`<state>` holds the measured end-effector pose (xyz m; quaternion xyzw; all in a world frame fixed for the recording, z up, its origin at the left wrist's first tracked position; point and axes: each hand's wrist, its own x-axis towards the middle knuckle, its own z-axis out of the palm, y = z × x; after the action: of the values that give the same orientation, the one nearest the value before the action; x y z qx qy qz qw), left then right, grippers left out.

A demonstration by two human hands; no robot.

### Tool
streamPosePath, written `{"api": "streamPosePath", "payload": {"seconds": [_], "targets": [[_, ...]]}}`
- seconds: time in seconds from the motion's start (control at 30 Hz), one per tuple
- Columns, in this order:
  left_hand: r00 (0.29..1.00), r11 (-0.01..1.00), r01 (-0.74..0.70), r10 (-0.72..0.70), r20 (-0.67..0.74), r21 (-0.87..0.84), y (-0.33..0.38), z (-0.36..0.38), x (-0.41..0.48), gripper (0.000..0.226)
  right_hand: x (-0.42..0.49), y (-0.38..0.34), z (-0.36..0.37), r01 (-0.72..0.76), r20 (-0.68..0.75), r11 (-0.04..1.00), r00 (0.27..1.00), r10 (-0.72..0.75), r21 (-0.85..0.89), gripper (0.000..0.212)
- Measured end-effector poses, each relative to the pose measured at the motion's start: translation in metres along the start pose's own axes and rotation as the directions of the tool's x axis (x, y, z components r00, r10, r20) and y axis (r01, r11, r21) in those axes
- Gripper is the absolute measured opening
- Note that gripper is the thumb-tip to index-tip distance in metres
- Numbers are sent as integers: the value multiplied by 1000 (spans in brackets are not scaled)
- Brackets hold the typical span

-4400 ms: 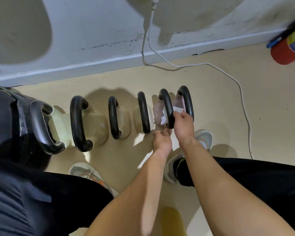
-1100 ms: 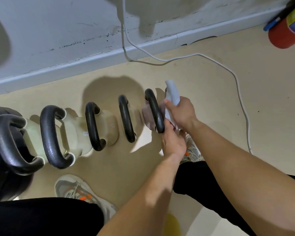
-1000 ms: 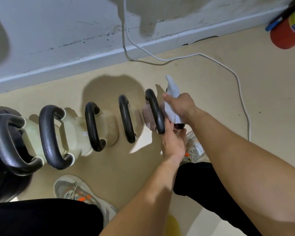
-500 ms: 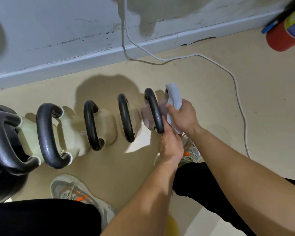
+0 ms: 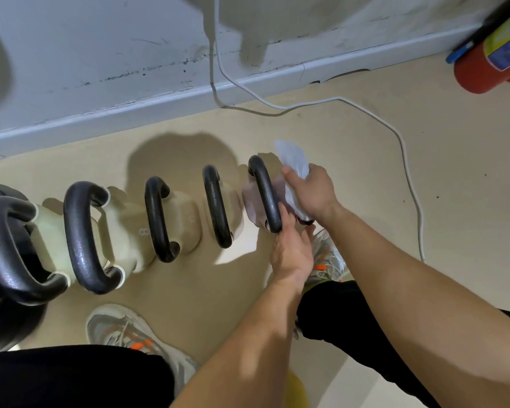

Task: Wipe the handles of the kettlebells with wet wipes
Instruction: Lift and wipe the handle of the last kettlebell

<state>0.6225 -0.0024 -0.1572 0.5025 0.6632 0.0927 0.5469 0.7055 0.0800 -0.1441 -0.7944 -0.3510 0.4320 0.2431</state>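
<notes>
The kettlebell handles (image 5: 262, 193) are black with a faint speckle, their bodies (image 5: 186, 223) pale cream. The wet wipe (image 5: 293, 160) is white. The floor (image 5: 365, 160) is beige, the wall (image 5: 100, 48) scuffed grey-white, the cable (image 5: 365, 107) white, the cylinder (image 5: 483, 63) red, and the shoes (image 5: 130, 337) grey with orange accents.
</notes>
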Motion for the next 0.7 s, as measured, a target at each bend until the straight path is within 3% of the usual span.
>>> {"api": "streamPosePath", "payload": {"seconds": [0.1, 0.27, 0.33, 0.4, 0.43, 0.53, 0.63, 0.7], "targets": [[1000, 999, 18, -18, -16, 38, -1, 0, 0, 78, -16, 22, 2, 85, 6, 996, 996, -85, -15, 23], [992, 1000, 8, -8, 129, -4, 4, -8, -7, 92, -18, 23, 4, 80, -18, 997, 997, -80, 11, 34], [977, 999, 20, -28, 210, 42, 5, -15, -16, 80, -19, 22, 5, 68, -28, 997, 997, -67, 25, 34], [970, 998, 8, -23, 240, 63, 5, -23, -21, 45, -20, 23, 6, 66, -39, 997, 997, -65, 31, 36], [977, 1000, 3, -8, 215, 19, 6, -28, -23, 26, -21, 23, 6, 65, -44, 997, 997, -64, 32, 37], [997, 998, -65, 66, 48, -22, 18, -50, -20, 24, -25, 21, 6, 68, -68, 998, 995, -67, 4, 38], [966, 969, -224, 236, -109, 107, 40, -73, -7, 27, -32, 21, 6, 72, -94, 993, 992, -81, -89, 47], [922, 897, -347, 380, -79, 275, 55, -81, 9, 33, -37, 23, 8, 82, -103, 984, 990, -99, -157, 50]]}}
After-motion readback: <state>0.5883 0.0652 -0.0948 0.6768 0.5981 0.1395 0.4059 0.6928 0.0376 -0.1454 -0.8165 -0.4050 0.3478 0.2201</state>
